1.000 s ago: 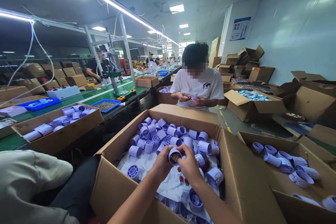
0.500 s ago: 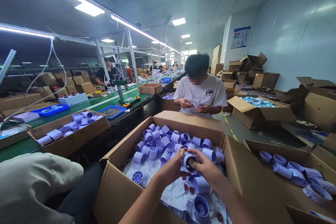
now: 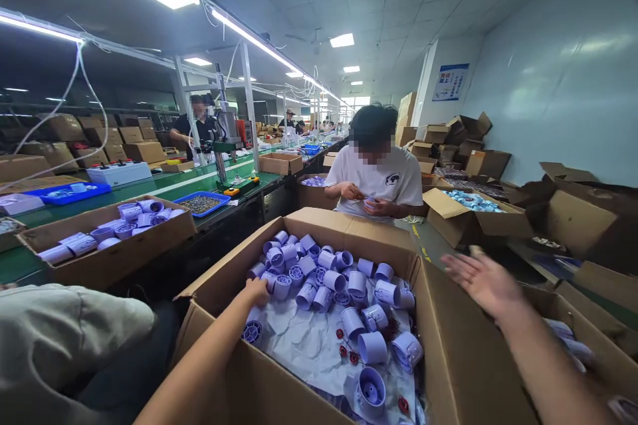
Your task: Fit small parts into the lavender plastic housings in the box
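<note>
Many purple plastic cylinders (image 3: pixel 373 348) lie in a large open cardboard box (image 3: pixel 224 372) in front of me, lined with white paper (image 3: pixel 299 329). On the box's left side my left hand (image 3: pixel 256 292) has its fingers closed on one purple cylinder among the others; the hand partly hides it. My right hand (image 3: pixel 486 282) is raised beyond the box's right side, holding nothing, with fingers stretched and apart, slightly blurred. Small red parts with thin leads (image 3: pixel 343 350) rest on the paper. A single cylinder (image 3: pixel 371 393) stands with its open end up near the box's front.
Opposite me a person in a white shirt (image 3: pixel 375 176) handles a small purple part. To the left, a shallow carton (image 3: pixel 119 254) of purple cylinders and a blue tray (image 3: pixel 202 202) sit on the green conveyor line. Another carton (image 3: pixel 553 305) with purple parts stands right.
Both hands were together above the box around one purple cylinder. They have parted: the left went down to the box's left side, the right moved out right, empty. My view has shifted slightly.
</note>
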The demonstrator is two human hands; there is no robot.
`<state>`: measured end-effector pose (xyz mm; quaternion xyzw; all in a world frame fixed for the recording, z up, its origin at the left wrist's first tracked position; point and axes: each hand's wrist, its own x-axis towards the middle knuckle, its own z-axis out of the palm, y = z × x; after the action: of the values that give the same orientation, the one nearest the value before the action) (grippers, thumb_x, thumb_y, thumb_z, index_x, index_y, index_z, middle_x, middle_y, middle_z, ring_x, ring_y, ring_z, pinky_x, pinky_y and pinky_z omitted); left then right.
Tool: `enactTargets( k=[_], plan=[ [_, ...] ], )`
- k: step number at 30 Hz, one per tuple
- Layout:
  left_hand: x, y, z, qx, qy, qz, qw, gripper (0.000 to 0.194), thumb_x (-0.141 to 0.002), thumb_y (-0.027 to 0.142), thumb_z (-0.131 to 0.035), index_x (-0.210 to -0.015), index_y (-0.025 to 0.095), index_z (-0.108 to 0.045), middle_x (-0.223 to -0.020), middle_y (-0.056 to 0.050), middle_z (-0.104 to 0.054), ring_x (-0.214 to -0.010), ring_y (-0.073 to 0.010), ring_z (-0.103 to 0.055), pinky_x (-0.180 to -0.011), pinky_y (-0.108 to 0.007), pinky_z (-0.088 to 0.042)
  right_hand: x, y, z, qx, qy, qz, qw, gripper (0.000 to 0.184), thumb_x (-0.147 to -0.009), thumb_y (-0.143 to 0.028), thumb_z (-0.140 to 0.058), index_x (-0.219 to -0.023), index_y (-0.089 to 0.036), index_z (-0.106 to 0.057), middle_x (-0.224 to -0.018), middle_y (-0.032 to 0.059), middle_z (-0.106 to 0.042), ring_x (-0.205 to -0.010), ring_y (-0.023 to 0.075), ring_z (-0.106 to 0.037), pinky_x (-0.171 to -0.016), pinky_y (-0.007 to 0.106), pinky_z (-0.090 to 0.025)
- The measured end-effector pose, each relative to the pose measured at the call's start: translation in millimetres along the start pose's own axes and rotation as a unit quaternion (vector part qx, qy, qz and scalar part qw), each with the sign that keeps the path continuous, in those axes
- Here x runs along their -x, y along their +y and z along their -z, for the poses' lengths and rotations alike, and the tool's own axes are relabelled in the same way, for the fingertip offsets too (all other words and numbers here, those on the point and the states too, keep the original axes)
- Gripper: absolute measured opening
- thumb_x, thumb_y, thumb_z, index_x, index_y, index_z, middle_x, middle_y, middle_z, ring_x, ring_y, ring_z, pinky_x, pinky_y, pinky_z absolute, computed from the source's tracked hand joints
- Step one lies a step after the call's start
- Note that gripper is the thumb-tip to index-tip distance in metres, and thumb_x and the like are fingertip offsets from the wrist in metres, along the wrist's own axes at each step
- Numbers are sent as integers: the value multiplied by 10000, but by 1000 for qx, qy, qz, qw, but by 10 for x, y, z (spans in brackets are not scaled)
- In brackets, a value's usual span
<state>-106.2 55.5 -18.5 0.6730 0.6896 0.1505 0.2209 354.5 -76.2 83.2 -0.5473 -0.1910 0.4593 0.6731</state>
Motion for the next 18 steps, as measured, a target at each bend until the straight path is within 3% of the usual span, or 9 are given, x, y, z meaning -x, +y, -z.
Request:
enactTargets(
  k=[1,2,3,4,5,8,10,13,18],
  plan=[
    [-12,-40,-46,-22,-19,17,999,262,-824,333,-616,-1012,152,-604,-1111,-68,-610,-1048,-228,-566,-915,-462,-445,58,104,-216,80,-57,19,995,226,-898,-231,-411,-929,-155,-621,-935,150,-702,-743,152,-691,-662,277,-544],
    [-20,-70,-82,-46,-37,32,998,261,-819,323,-623,-1016,153,-604,-1140,-70,-598,-1078,-237,-549,-933,-471,-433,122,253,-439,184,-135,42,973,228,-893,-244,-421,-935,-156,-627,-960,138,-706,-788,165,-693,-687,289,-545],
    [-22,-93,-106,-68,-50,43,996,258,-815,313,-627,-1016,152,-604,-1161,-73,-587,-1105,-244,-531,-947,-479,-420,188,434,-654,328,-206,77,919,274,-908,-275,-391,-956,-158,-634,-965,125,-710,-806,174,-693,-686,296,-543],
    [-17,-111,-116,-85,-57,47,994,256,-810,301,-630,-1015,150,-604,-1176,-75,-576,-1128,-252,-513,-955,-486,-410,254,636,-850,486,-267,117,824,326,-926,-284,-332,-975,-176,-636,-952,95,-715,-805,172,-691,-670,292,-538],
    [-3,-127,-116,-98,-59,48,992,253,-802,285,-634,-1014,150,-604,-1186,-81,-567,-1153,-265,-491,-957,-491,-403,317,845,-1020,539,-292,123,781,299,-906,-287,-383,-934,-179,-660,-910,85,-723,-799,194,-688,-663,307,-531],
    [76,-161,-72,-128,-44,48,990,243,-750,201,-643,-988,161,-620,-1170,-126,-566,-1209,-342,-426,-909,-511,-411,473,1405,-1350,632,-324,141,690,155,-732,-164,-617,-858,-187,-705,-906,89,-730,-924,270,-655,-793,386,-497],
    [135,-166,-36,-140,-25,48,989,236,-728,153,-618,-963,161,-629,-1137,-156,-579,-1208,-382,-418,-862,-514,-429,547,1669,-1443,684,-327,161,632,234,-640,-42,-645,-827,-162,-719,-991,148,-711,-1099,350,-568,-881,466,-447],
    [182,-129,1,-146,-4,49,988,219,-676,82,-603,-880,153,-641,-1075,-165,-602,-1144,-385,-484,-824,-493,-447,622,1894,-1470,737,-329,193,559,296,-646,44,-587,-852,-121,-723,-1187,220,-618,-1262,385,-416,-960,520,-375],
    [182,33,33,-118,34,37,992,219,-648,52,-579,-811,188,-628,-1027,-109,-581,-1007,-324,-575,-815,-459,-453,642,1958,-1407,777,-329,218,490,350,-724,20,-529,-1011,-105,-684,-1291,223,-536,-1272,343,-404,-952,479,-395]
  ],
)
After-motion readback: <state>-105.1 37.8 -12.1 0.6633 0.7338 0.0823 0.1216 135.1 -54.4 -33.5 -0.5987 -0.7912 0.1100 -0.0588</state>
